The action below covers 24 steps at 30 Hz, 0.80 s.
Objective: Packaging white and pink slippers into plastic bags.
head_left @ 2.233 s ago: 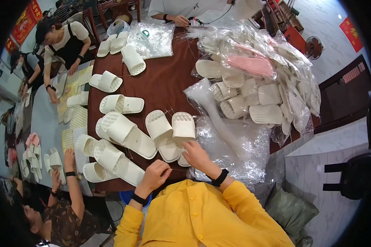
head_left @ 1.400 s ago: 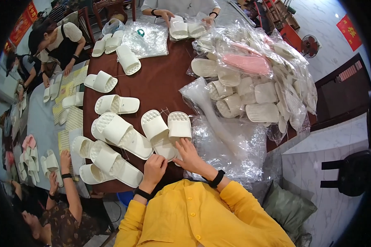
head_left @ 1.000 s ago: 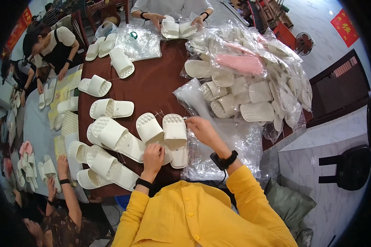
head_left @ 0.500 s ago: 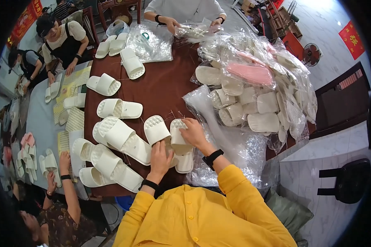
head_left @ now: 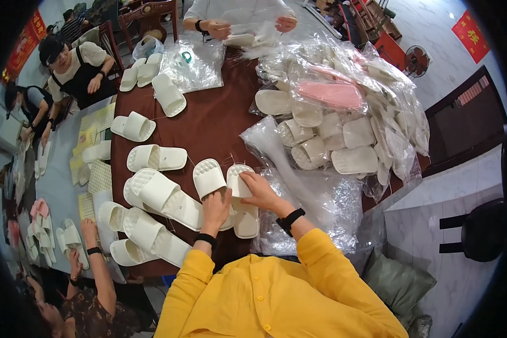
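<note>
In the head view, two cream-white foam slippers with ribbed, bumpy soles lie sole-up side by side on the dark brown table (head_left: pixel 219 121). The left hand (head_left: pixel 217 205) presses flat, fingers spread, on the left slipper (head_left: pixel 208 177). The right hand (head_left: pixel 259 191) pinches the right slipper (head_left: pixel 238 179), beside crinkled clear plastic bags (head_left: pixel 315 203).

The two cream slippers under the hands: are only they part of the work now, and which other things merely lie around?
In hand:
- left hand on left cream slipper
- right hand on right cream slipper

Lying about:
- loose slippers on the brown table
- heap of bagged slippers
- empty clear bags
</note>
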### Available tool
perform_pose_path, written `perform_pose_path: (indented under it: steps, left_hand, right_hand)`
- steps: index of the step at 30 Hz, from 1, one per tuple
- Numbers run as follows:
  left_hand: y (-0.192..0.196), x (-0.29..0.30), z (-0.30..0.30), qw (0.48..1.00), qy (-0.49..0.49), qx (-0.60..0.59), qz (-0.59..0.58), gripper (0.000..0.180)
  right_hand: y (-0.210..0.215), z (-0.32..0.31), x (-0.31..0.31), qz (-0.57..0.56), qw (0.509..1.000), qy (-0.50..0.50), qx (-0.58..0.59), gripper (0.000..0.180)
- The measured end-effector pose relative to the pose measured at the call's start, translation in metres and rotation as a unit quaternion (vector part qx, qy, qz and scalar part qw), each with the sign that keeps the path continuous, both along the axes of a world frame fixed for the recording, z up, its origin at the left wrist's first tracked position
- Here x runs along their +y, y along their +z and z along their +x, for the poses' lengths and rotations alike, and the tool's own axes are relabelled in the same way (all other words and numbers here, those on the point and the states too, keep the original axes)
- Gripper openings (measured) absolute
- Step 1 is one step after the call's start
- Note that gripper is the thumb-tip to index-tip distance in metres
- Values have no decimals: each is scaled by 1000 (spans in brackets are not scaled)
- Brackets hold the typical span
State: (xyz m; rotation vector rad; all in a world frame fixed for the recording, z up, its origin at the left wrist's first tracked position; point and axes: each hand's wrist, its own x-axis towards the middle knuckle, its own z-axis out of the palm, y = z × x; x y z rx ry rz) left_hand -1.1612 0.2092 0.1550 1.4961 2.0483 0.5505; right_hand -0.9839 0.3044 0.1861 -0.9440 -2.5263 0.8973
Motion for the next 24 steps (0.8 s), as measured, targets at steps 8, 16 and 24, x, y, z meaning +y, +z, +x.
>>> perform_pose_path:
  steps: [8,16,24]
  left_hand:
    - [2,10,17,986,121,6,112,50]
    - [8,-68,20,989,55,44,132,40]
    - [15,-99,25,991,-6,68,115,40]
  right_hand:
    - [-2,-5,-7,-25,999,-30,37,81]
    - [18,-8,-42,-27,999,18,13,75]
    - [22,-8,-38,-99,994,20,51,65]
